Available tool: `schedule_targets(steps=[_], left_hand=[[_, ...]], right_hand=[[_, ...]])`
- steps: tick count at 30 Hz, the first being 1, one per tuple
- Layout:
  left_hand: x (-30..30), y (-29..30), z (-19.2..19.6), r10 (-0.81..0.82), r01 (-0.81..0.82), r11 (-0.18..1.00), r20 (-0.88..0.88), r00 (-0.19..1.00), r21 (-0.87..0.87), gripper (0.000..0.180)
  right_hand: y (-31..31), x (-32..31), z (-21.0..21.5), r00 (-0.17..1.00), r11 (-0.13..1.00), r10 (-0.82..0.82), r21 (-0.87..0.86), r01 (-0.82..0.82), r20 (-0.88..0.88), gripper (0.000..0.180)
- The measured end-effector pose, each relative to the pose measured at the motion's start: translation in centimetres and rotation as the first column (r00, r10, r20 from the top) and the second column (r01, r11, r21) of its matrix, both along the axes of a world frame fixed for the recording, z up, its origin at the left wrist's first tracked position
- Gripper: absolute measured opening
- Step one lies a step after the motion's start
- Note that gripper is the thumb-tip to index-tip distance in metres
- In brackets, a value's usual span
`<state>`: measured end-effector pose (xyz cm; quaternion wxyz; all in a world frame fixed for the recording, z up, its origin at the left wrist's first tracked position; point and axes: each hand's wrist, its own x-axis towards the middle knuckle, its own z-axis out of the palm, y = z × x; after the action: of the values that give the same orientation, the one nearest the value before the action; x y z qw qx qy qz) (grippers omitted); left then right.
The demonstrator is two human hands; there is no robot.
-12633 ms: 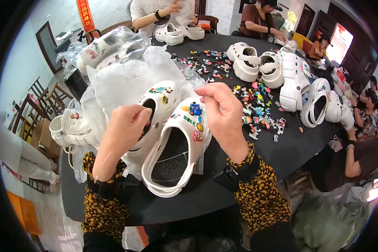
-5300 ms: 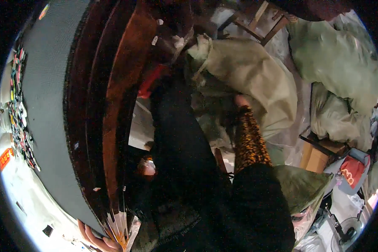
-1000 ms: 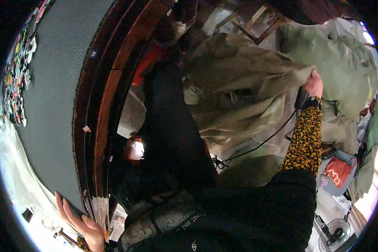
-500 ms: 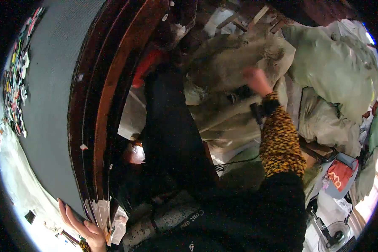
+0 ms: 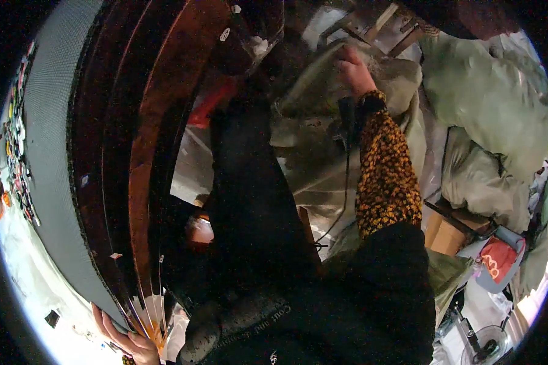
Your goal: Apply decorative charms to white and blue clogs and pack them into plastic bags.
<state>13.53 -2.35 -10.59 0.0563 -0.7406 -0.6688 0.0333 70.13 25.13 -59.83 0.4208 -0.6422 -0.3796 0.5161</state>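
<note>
Right hand (image 5: 354, 70) grips an olive sack (image 5: 323, 152); left hand (image 5: 125, 337) clasps the table's edge (image 5: 140, 182).

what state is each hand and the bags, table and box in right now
right hand: reaching down, fingers closed on the olive sack
olive sack: crumpled on the floor, gripped at its top
left hand: fingers curled over the table edge
table: upright, small colourful bits lying on its far part
pale green bags: full, heaped together
cardboard box: on the floor, part hidden
</note>
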Motion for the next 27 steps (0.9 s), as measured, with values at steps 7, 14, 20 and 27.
schedule_targets(steps=[7,14,20,27], left_hand=[[0.3,0.3,0.1,-0.039,0.039,0.999,0.001,0.999,-0.021,0.057],[0.1,0.0,0.0,-0.017,0.018,1.000,0.035,0.999,-0.018,0.059],[-0.1,0.0,0.0,-0.013,0.014,0.999,0.036,0.999,-0.030,0.059],[0.1,0.1,0.2,-0.024,0.024,0.998,0.013,1.000,-0.051,0.060]], right_hand=[[-9.2,-1.5,-10.4,0.451,0.780,0.570,-0.281,-0.559,0.687,0.020],[-24.0,-8.4,-8.6,0.570,0.545,0.785,-0.706,-0.452,0.241,0.021],[-29.0,-10.6,-7.2,0.618,0.425,0.784,-0.777,-0.464,0.061,0.022],[-29.6,-9.6,-7.6,0.693,0.507,0.704,-0.794,-0.334,0.157,0.023]])
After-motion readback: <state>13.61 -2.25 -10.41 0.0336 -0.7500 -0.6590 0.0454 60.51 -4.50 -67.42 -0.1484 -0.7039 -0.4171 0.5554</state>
